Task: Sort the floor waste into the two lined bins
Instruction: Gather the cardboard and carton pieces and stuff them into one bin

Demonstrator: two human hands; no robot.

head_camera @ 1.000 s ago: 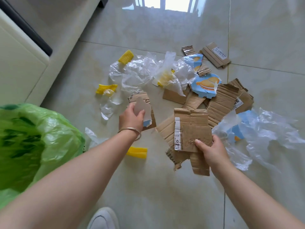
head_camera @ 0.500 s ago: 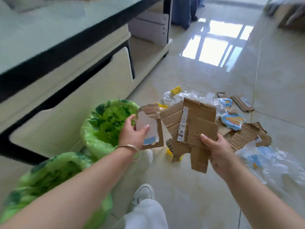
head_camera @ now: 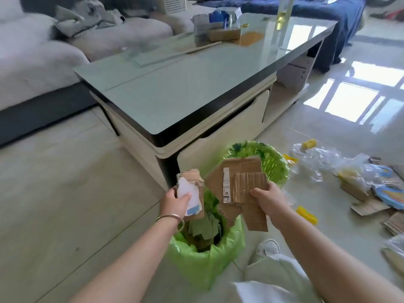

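Currently, step in hand appears to be the drop: both hands carry cardboard over the nearer green-lined bin (head_camera: 205,262).

Left hand (head_camera: 175,204): fingers curled round a small torn brown cardboard piece with a white and blue paper patch (head_camera: 192,196), thumb pressed on the white patch. The piece stands roughly upright, directly above the bin's open mouth.

Right hand (head_camera: 270,199): fingers pinch a larger stack of flat brown corrugated cardboard bearing a white label strip (head_camera: 237,185), thumb on top. The stack's lower edge hangs at the bin's right rim, partly outside the opening.

Below both sets of fingers, the nearer bin already holds flat scraps tinted green by the liner. A second green-lined bin (head_camera: 271,162) sits beyond the fingers, behind the held stack, against the pale worktop with glass surface (head_camera: 185,88).

Judgement: next move calls for both grips to loosen over the opening; the right-hand stack probably needs shifting leftward or tilting first, else it may catch the rim or slide to the floor.

Remaining waste lies well to the right of the right fingers: crumpled clear plastic film (head_camera: 323,160), yellow ridged plastic pieces (head_camera: 306,214), more cardboard scraps (head_camera: 369,207). Sorting seems far from finished.
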